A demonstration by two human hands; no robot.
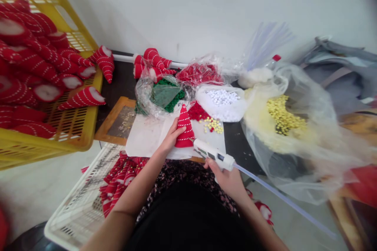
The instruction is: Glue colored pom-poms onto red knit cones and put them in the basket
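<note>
My left hand (171,136) is closed on the left side of a red stuffed cone (184,133) with white dashed stitching, its tip pointing away from me. In my right hand (222,178) is a white glue gun (212,153), with a long clear glue stick (282,198) trailing out of its back. The gun's nozzle is at the cone's lower right edge; whether it touches cannot be made out. White paper (144,135) lies under the cone. Just beyond it are red pompoms (197,110) and small yellow pompoms (214,125).
A yellow crate (88,137) of red cones stands left; a white basket (67,219) with more is below. Bags of green pompoms (167,94), white pompoms (222,97) and yellow pompoms (284,115) line the table. A wooden-framed board (116,121) lies left of the paper.
</note>
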